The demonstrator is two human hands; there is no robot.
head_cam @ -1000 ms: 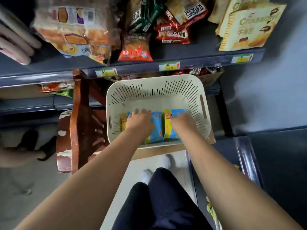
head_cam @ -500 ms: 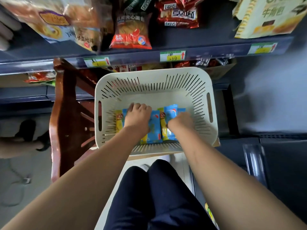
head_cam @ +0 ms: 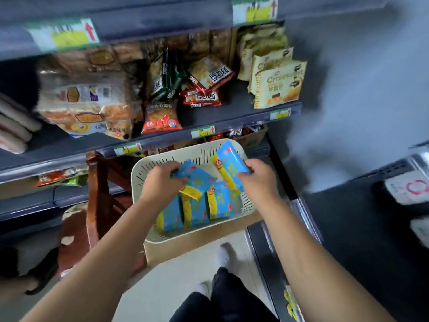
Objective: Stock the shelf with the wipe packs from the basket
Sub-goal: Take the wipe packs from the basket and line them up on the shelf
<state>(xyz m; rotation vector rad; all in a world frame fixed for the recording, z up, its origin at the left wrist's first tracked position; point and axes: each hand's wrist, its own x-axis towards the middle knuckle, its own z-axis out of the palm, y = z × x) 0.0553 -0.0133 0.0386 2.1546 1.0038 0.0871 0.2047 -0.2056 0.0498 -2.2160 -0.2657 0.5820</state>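
Blue-and-yellow wipe packs (head_cam: pixel 219 203): three lie in the cream basket (head_cam: pixel 137 175). Of the hands, the left hand (head_cam: pixel 162 187) grips a fourth pack (head_cam: pixel 197 176) over the basket. The right hand (head_cam: pixel 258 180) grips a fifth pack (head_cam: pixel 228 162), raised at the far rim, below the shelf (head_cam: pixel 209 117).

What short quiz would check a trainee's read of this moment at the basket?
1. True or false: the left hand and the right hand each grip one wipe pack.
2. What fills the shelf just above the basket? A snack bags; B bottles; C folded towels.
3. Count: how many unheld packs show in the basket?
Key: 1 true; 2 A; 3 three.
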